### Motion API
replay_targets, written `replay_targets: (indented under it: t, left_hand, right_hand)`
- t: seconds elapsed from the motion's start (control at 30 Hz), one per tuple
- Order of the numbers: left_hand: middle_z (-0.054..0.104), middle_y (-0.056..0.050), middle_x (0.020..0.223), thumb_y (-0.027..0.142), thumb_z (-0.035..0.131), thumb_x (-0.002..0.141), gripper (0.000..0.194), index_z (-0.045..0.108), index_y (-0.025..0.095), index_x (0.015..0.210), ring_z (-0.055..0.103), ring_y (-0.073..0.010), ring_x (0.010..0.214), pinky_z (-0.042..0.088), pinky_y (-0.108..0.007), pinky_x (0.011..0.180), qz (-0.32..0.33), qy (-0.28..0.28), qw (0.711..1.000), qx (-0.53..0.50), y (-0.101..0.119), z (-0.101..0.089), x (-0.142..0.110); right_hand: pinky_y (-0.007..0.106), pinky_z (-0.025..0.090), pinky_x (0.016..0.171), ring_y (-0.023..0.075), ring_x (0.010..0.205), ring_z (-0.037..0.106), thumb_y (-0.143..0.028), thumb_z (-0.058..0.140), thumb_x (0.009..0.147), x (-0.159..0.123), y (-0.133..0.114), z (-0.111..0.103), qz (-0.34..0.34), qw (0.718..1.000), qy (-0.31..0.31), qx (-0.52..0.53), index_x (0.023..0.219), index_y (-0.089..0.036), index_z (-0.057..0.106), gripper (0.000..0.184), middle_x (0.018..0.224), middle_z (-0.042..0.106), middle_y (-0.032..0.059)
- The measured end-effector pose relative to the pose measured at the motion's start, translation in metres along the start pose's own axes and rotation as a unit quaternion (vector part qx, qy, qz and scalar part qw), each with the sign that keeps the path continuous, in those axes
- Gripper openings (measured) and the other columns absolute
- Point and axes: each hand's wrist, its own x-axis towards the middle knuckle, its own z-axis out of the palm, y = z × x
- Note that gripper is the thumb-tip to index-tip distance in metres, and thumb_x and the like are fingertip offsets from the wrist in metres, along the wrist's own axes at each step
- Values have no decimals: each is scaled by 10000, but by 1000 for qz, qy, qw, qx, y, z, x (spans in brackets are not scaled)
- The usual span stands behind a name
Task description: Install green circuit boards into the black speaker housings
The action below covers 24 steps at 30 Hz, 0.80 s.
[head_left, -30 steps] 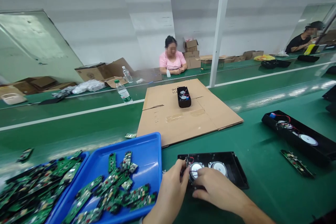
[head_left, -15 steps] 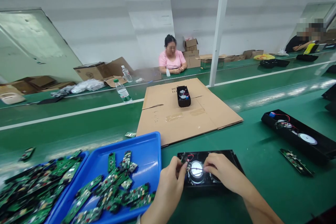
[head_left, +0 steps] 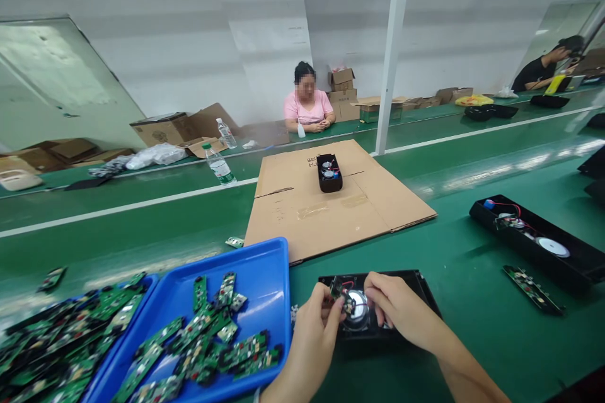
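A black speaker housing (head_left: 423, 289) with round silver speakers lies on the green belt right in front of me. My left hand (head_left: 314, 343) pinches a small green circuit board (head_left: 347, 299) over the housing's left speaker (head_left: 359, 315). My right hand (head_left: 394, 308) has curled fingers resting on the housing's middle, touching the same board from the right. Red wires show at the housing's left end.
A blue tray (head_left: 265, 264) holding several green circuit boards sits to my left, beside a second blue tray piled with boards (head_left: 61, 340). Flat cardboard (head_left: 326, 204) carries a small black housing (head_left: 329, 172). Another open housing (head_left: 534, 242) and a loose board (head_left: 532, 289) lie right. A seated person (head_left: 307, 104) faces me.
My right hand drew back off the left speaker toward the housing's middle. My left hand brought a small circuit board up over that speaker, and both hands closed in on it.
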Motion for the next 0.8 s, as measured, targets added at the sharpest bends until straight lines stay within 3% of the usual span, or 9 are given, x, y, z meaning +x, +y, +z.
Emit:
replay_targets:
  t: [0.1,0.23,0.33,0.5,0.8]
  left_hand:
    - [553,31,653,421,544,847,244,428,223,766,597,-154,601,548,-267,591,12,15,1000,12,-3,2,-1]
    - [499,59,595,430,534,857,260,399,229,764,546,-132,536,513,-243,550,17,24,999,32,-7,0,1]
    - [471,68,594,447,514,876,273,385,234,763,529,-127,530,511,-241,550,15,24,999,27,-10,0,2]
    - [534,48,614,444,522,873,265,397,233,772,606,-159,583,517,-250,555,4,22,999,24,-12,1,1]
    - [568,29,647,398,531,871,237,448,220,739,630,-158,596,538,-252,569,55,42,995,73,-7,3,-3]
  right_hand:
    - [187,423,433,96,443,517,-247,530,858,4,1,14,25,994,-23,99,852,-201,506,53,572,530,-74]
    - [223,530,592,126,585,624,-163,540,819,6,0,22,9,993,-28,116,764,-164,603,84,664,605,-13]
    - [231,527,655,126,665,633,-144,485,870,5,-4,21,-29,998,-4,52,810,-167,693,218,809,637,25]
    - [246,468,703,159,786,628,-109,570,858,5,-7,23,-37,990,62,-121,858,-194,724,176,861,680,24]
    - [230,422,625,140,720,606,-87,536,881,3,-3,29,-36,974,72,-213,828,-173,655,156,821,647,5]
